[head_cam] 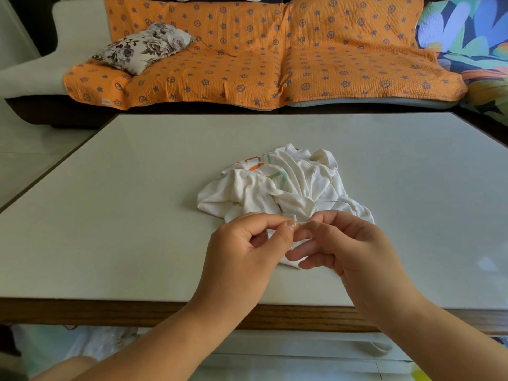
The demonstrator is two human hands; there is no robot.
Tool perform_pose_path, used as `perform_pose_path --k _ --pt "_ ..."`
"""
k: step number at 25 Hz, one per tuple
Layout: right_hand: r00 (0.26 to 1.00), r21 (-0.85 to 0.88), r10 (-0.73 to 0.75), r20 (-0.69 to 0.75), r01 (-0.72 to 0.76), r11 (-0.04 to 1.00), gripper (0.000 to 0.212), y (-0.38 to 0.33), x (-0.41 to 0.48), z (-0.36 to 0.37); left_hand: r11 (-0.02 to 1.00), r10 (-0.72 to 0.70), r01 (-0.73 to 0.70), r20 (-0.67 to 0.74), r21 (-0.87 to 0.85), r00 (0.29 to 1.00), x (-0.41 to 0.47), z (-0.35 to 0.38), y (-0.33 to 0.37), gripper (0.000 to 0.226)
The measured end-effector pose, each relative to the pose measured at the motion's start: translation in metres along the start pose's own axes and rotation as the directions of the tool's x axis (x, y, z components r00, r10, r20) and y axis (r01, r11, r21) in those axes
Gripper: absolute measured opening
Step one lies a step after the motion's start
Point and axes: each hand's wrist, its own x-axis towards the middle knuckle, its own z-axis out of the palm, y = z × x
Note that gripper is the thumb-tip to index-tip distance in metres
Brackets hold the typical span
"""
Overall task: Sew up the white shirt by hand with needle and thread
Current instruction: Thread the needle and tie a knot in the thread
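— Where is the white shirt (275, 185)?

— Crumpled in a heap on the table (123, 188), just beyond both hands. Its near edge tucks under the fingers of the right hand (349, 243).

— And the left hand (242, 248)?

— Thumb and forefinger are pinched on a fine thread (301, 222), and the other fingers are curled into the palm.

— The right one?

— Its thumb and forefinger meet the left hand's fingertips and nip the same thread (it is pale and hard to follow past the pinch). Its lower fingers reach loosely towards the left hand, above the shirt's edge.

— Anything further out?

— Well beyond the hands, past the table's far edge, there is a sofa under an orange cover (247, 64). A flowered pillow (143, 48) lies on it, off to the left hand's side.
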Motion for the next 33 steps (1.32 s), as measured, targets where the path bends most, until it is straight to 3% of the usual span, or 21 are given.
perform_pose_path --k 6,11,13,18,22,29,33 --pt "0.999 0.089 0.044 0.008 -0.044 0.995 0.011 0.001 0.003 -0.005 0.996 -0.059 0.059 -0.004 -0.074 0.998 0.001 0.000 0.004 0.010" --pt "0.987 0.155 0.082 0.138 -0.103 0.983 0.032 0.005 0.004 -0.008 0.998 -0.035 0.035 0.010 -0.058 0.999 0.001 -0.001 0.005 0.006" --pt "0.984 0.170 0.064 0.164 -0.092 0.981 0.028 0.005 0.004 -0.007 0.998 -0.027 0.028 0.023 -0.048 0.999 0.000 -0.001 0.004 0.014" --pt "0.991 0.183 0.049 0.125 -0.072 0.981 0.031 0.003 0.004 -0.003 0.999 -0.030 0.031 0.030 -0.035 0.999 0.000 -0.001 0.002 0.018" --pt "0.997 0.117 0.045 0.059 -0.052 0.992 0.027 0.003 0.005 -0.003 0.993 -0.094 0.098 0.076 -0.059 0.993 0.002 -0.002 0.004 0.009" --pt "0.996 -0.105 -0.023 -0.089 0.013 0.994 0.019 0.002 0.018 -0.008 0.894 -0.378 0.414 0.207 -0.173 0.902 0.011 -0.003 0.006 0.022" --pt "0.994 -0.160 -0.060 -0.093 0.044 0.986 0.019 0.000 0.019 -0.010 0.873 -0.410 0.442 0.182 -0.204 0.894 0.016 -0.008 0.003 0.022"
